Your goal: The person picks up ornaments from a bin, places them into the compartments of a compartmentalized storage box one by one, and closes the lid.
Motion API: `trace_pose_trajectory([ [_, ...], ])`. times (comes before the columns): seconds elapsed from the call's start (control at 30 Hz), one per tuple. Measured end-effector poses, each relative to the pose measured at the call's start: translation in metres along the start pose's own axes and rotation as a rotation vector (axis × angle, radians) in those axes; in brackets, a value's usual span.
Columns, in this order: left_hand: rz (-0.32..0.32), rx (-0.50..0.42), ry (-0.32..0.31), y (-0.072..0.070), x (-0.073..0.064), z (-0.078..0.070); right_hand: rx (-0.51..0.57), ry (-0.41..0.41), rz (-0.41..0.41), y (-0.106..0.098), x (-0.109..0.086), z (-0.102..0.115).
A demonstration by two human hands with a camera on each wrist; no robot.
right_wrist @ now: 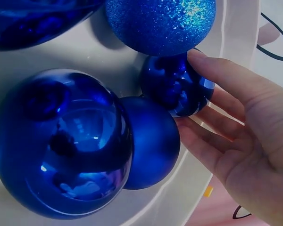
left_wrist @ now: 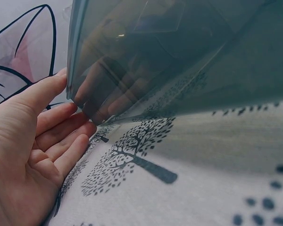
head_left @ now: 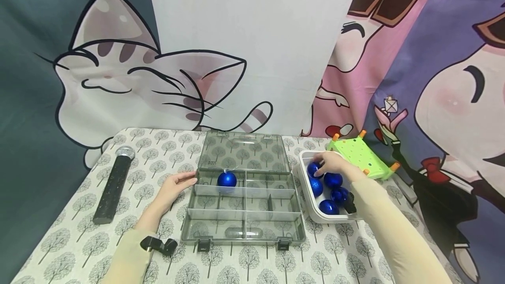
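A grey see-through compartment box lies with its lid folded back on the table. One blue Christmas ball sits in its back left compartment. My left hand rests against the box's left side, thumb at the edge and fingers loosely bent below, as the left wrist view shows. To the right, my right hand reaches into a white tub of several blue Christmas balls. Its thumb and fingers hold a small shiny Christmas ball, beside a glittery ball and a matte one.
A black microphone with a silver head lies at the left of the table. Behind the tub on the right is a green pegged toy with orange legs. A cartoon-printed curtain hangs along the table's far edge.
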State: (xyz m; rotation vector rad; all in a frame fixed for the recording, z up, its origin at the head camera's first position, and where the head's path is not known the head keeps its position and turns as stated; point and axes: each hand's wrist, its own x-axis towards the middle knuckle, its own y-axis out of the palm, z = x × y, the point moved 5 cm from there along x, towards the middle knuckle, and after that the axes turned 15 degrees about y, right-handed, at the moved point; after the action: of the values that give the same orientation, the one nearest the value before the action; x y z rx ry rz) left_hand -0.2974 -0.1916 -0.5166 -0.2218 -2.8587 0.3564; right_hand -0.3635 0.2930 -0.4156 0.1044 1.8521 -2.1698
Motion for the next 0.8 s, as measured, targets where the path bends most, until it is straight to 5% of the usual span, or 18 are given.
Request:
trace_pose_trajectory([
  [0.8, 0.000, 0.006, -0.008, 0.0002, -0.0005, -0.0011, 0.038, -0.051, 0.036, 0.0044, 0.0011, 0.0050],
])
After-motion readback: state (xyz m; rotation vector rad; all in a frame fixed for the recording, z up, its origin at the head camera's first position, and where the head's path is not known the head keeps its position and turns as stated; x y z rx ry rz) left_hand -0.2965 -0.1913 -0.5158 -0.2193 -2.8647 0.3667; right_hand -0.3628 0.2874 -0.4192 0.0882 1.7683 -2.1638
